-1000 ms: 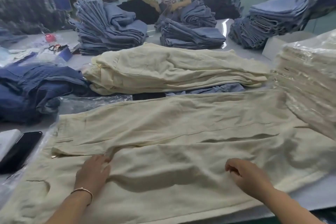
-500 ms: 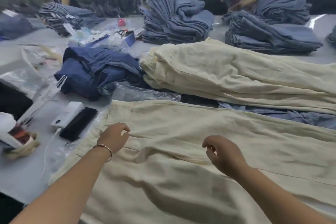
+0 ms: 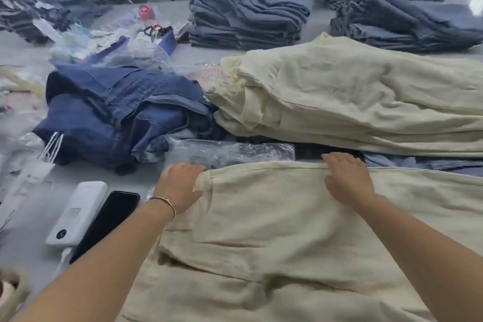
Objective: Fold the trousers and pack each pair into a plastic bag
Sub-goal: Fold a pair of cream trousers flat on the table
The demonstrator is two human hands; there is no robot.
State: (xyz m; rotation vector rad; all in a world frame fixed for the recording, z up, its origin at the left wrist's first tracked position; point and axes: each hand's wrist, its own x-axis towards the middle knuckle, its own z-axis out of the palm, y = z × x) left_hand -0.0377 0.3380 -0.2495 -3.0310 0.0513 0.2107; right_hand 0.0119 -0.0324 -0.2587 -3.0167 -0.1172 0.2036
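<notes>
Both hands, left hand [image 3: 180, 185] and right hand [image 3: 347, 178], curl their fingers over the cream trousers' [image 3: 274, 230] far edge, gripping it.

No readable text, labels, brands or numbers, any print too blurred to read

Bare forearms, thin bracelet [image 3: 167, 202] on left wrist

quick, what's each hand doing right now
Left hand: grips the far left corner of the cream cotton trousers.
Right hand: fingers curled over the same far edge, gripping it.
</notes>
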